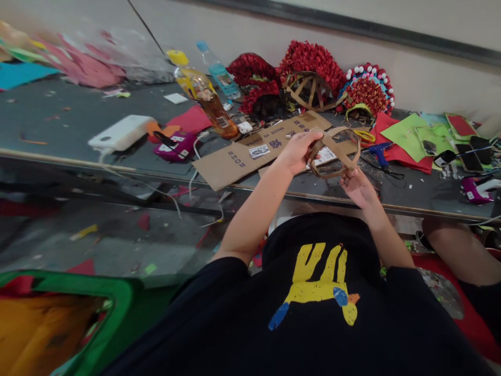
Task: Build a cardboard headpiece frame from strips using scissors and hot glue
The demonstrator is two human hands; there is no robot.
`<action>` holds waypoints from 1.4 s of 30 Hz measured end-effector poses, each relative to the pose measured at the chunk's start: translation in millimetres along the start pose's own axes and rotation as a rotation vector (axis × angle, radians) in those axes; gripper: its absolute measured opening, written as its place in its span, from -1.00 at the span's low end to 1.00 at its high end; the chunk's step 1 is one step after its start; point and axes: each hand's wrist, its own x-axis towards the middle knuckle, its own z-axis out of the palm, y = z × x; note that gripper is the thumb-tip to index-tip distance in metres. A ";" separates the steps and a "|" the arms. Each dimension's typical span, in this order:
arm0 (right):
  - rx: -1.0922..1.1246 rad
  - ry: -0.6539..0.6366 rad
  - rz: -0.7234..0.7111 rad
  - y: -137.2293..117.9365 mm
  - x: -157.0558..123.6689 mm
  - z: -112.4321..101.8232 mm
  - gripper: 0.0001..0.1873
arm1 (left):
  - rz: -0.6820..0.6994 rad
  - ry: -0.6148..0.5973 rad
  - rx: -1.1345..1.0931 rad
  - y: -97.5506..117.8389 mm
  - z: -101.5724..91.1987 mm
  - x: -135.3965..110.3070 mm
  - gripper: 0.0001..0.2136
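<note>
Between my two hands is a ring-shaped frame of brown cardboard strips (337, 148), with one strip crossing over the loop. My left hand (299, 152) is closed on the frame's upper left side. The fingers of my right hand (358, 186) pinch its lower right edge. The frame is held above the table's front part. Behind and under it lie a long printed cardboard piece (250, 151) and a second piece with a white label, partly hidden by the frame.
A blue glue gun (380, 153) lies right of the frame, near green paper sheets (405, 137). Red decorated headpieces (311, 65) stand against the wall. An amber-filled bottle (211, 107), a white power strip (119, 134) and cables are on the left. A green-rimmed bin (121, 297) stands below.
</note>
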 end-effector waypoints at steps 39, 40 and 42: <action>-0.909 -0.402 -0.465 -20.4 -41.7 2.3 -0.90 | 0.073 -0.649 0.225 13.5 -37.6 -27.5 -0.66; -0.900 -0.423 -0.416 -21.0 -43.4 3.4 -0.88 | 0.029 -0.637 0.224 15.1 -35.9 -30.9 -0.69; -0.880 -0.487 -0.329 -21.5 -46.5 5.9 -0.82 | -0.076 -0.571 0.229 18.5 -32.6 -37.4 -0.76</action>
